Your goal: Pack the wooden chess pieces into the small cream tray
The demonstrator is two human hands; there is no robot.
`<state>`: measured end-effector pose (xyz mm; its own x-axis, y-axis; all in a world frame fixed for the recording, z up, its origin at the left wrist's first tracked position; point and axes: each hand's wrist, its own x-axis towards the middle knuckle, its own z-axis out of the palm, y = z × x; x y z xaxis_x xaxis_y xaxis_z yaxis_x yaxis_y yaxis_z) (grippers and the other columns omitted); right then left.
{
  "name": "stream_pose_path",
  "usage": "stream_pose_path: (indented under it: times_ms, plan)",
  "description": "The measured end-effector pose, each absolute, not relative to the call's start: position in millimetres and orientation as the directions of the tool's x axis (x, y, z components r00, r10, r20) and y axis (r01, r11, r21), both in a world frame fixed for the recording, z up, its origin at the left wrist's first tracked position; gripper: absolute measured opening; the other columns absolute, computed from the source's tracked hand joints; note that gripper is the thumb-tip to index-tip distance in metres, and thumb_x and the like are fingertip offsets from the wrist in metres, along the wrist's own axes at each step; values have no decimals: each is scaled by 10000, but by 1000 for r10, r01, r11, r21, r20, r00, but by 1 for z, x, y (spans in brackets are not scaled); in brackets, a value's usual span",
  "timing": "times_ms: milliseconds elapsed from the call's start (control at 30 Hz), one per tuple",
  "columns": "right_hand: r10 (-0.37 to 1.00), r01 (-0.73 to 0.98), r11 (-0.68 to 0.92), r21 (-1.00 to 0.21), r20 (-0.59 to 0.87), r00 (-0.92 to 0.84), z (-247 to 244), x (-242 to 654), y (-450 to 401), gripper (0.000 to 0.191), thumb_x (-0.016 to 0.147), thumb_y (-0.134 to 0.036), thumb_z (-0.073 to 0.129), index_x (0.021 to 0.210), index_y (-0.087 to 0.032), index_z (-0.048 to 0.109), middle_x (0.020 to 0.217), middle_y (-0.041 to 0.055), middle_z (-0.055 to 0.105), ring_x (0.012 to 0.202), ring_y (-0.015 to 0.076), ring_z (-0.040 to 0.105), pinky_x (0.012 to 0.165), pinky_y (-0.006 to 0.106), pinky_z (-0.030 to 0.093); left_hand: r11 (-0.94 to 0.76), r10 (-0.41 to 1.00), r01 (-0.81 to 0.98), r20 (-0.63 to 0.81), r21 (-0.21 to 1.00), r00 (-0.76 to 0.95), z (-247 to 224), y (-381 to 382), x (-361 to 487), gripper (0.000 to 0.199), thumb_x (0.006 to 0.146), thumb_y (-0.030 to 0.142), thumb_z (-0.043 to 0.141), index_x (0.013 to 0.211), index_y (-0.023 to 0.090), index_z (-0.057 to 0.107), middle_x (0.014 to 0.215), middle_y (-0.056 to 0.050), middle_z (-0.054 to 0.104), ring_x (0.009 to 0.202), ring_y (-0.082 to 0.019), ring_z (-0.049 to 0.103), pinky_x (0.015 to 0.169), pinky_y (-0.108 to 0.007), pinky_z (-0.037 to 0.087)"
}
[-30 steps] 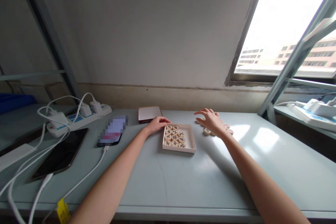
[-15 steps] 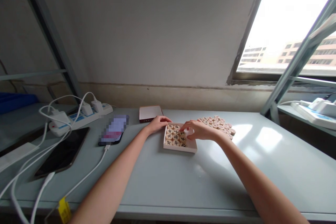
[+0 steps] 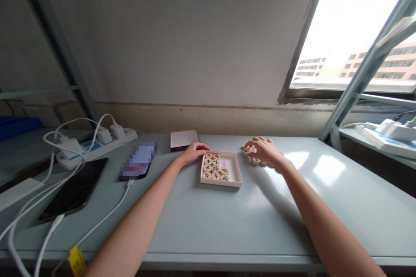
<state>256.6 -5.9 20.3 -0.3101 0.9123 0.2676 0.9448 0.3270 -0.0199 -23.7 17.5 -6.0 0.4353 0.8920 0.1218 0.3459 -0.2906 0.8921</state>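
Observation:
In the head view, my left hand (image 3: 194, 152) is closed on the far left corner of a shallow white box (image 3: 236, 169). Inside the box lie several round wooden Chinese chess pieces (image 3: 216, 169) with dark characters, filling the left and near part. The far right part of the box shows its bare floor. My right hand (image 3: 264, 149) is over a cluster of chess pieces (image 3: 256, 161) to the right of the box. Its thumb and fingers are apart and bent down around pieces at the cluster's left end. The hand hides much of the cluster.
A dark red box lid (image 3: 184, 139) lies behind my left hand, its pale inside facing up. To the left are a phone (image 3: 139, 162) on a cable, a dark tablet (image 3: 74, 188) and a power strip (image 3: 97, 148) with tangled white cables. A wall and window (image 3: 321, 39) stand behind the desk.
My right hand has moved right, from inside the box to the loose cluster. One piece seen under its fingers earlier is gone from its place in the box. My left hand stays at the corner.

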Motion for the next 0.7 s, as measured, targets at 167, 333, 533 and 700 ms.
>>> stream_pose_path:
  times_ms: [167, 333, 533, 700]
  plan:
    - [859, 840, 495, -223, 270, -435, 33, 230, -16, 174, 753, -278, 511, 893, -259, 611, 894, 28, 572, 839, 181, 494, 743, 311, 335, -313, 881, 335, 140, 888, 451, -9, 22, -24, 233, 621, 186, 503, 799, 105, 630, 847, -69, 650, 803, -170, 577, 748, -270, 427]
    - [736, 679, 620, -393, -9, -677, 39, 189, -34, 259, 665, -254, 605, 923, -267, 621, 889, 4, 588, 804, 164, 507, 674, 251, 369, -339, 879, 342, 165, 876, 448, -10, 23, -24, 231, 614, 190, 508, 788, 108, 636, 833, -66, 653, 800, -175, 572, 757, -276, 425]
    - [767, 717, 574, -395, -45, -640, 35, 185, -35, 223, 659, -310, 602, 870, -246, 638, 831, 4, 599, 718, 148, 520, 634, 242, 372, -325, 884, 351, 150, 878, 443, -7, 19, -24, 238, 622, 207, 511, 802, 109, 631, 849, -67, 650, 808, -174, 573, 761, -272, 425]
    - [847, 784, 526, -329, 122, -517, 44, 214, -27, 206, 687, -336, 567, 869, -261, 626, 881, 15, 587, 801, 166, 519, 672, 256, 377, -317, 881, 345, 140, 884, 451, -7, 19, -23, 228, 630, 200, 509, 802, 110, 626, 859, -71, 648, 808, -171, 578, 755, -266, 424]
